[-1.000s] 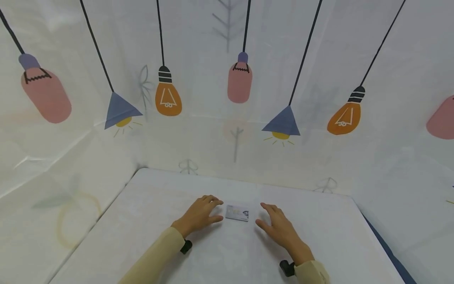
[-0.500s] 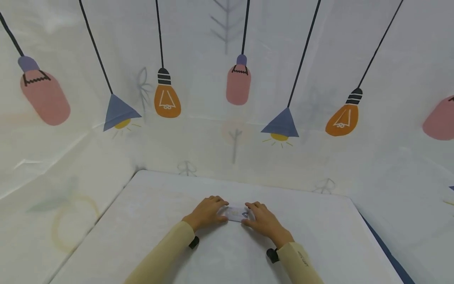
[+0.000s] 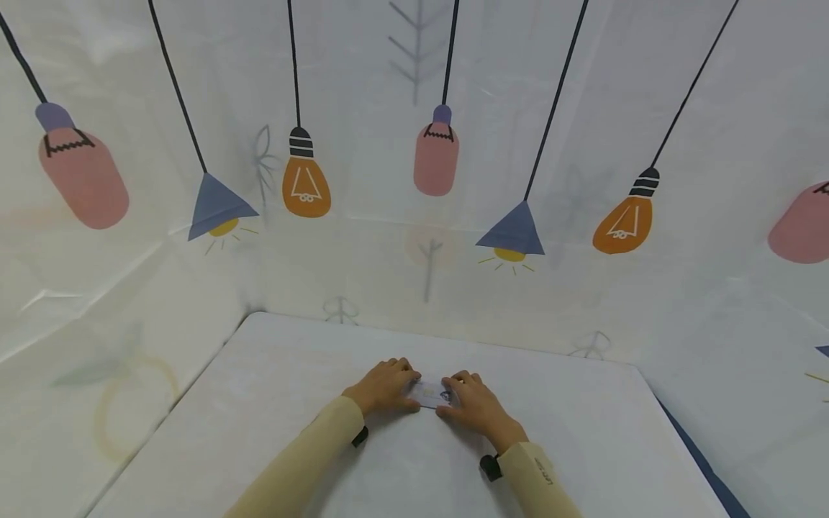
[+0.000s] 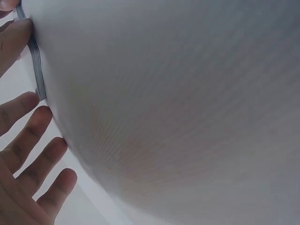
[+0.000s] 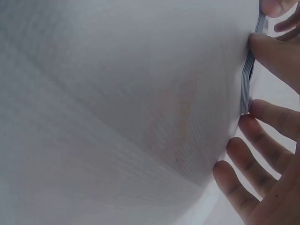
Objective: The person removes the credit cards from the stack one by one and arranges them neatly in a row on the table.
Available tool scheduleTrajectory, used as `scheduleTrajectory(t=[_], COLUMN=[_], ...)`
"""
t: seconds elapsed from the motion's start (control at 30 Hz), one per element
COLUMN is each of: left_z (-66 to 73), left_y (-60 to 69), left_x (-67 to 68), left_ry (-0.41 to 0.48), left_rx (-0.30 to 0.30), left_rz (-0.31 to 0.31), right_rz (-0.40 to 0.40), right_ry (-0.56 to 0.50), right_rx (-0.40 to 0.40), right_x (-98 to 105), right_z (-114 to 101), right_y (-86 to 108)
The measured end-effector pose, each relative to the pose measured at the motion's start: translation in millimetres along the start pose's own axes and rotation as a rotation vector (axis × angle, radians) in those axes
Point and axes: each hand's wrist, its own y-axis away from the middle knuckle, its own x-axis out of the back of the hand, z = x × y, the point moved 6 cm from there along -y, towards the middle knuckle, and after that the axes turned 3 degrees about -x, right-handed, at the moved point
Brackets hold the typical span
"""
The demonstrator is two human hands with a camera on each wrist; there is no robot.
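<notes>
A small stack of thin pale cards (image 3: 430, 393), the top one with a dark print at its right end, lies flat on the white table between both hands. Its layered edge (image 4: 37, 61) shows as fine grey stripes in the left wrist view. My left hand (image 3: 383, 388) grips the stack's left end, thumb on the near edge and index finger at the far corner. Opposite it, my right hand (image 3: 478, 404) holds the right end the same way. In the right wrist view, the thumb (image 5: 274, 54) presses the striped edge, while the other fingers spread on the tabletop.
The white-covered table (image 3: 550, 446) extends on all sides of the hands. A pale curtain (image 3: 363, 252) printed with hanging lamps rises behind and beside it. Black wrist devices (image 3: 490, 467) sit under both sleeves.
Both hands have come inward from either side of the stack and now hold its ends; the gaps between fingers and cards have closed. The stack has stayed nearly in place.
</notes>
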Motion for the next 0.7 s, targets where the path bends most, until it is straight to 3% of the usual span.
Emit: scheduleTrajectory(t=[0.5,0.7], left_z=[-1.7,-1.6], left_y=[-6.2,-5.6], left_x=[2.3,5.0], left_ry=[0.007,0.013], left_rx=[0.018,0.005], left_rz=[-0.051,-0.033], right_rz=[-0.003,-0.035], right_ry=[-0.025,-0.049], right_rx=[-0.004,-0.023], right_x=[2.1,2.9], right_z=[-0.6,-0.2], right_y=[-1.1,-0.9])
